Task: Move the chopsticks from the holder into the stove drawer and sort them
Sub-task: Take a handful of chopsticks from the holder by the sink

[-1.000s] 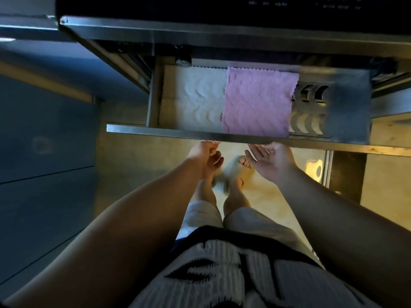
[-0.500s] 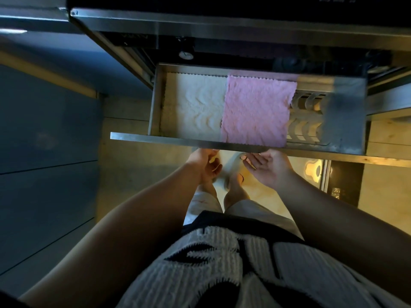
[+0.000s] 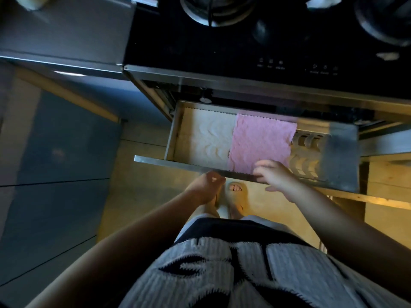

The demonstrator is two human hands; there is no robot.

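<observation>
Drawer [image 3: 178, 164] is standing open; right hand [image 3: 274, 175] is laying relaxed fingers over its rim; left hand [image 3: 205, 185] is hanging loosely curled, empty.

The metal stove drawer [image 3: 178, 164] stands pulled out, wide open.

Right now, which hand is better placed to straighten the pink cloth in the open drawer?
Probably the right hand: it reaches over the drawer's front rail onto the pink cloth. The left hand sits below the rail, fingers loosely curled.
</observation>
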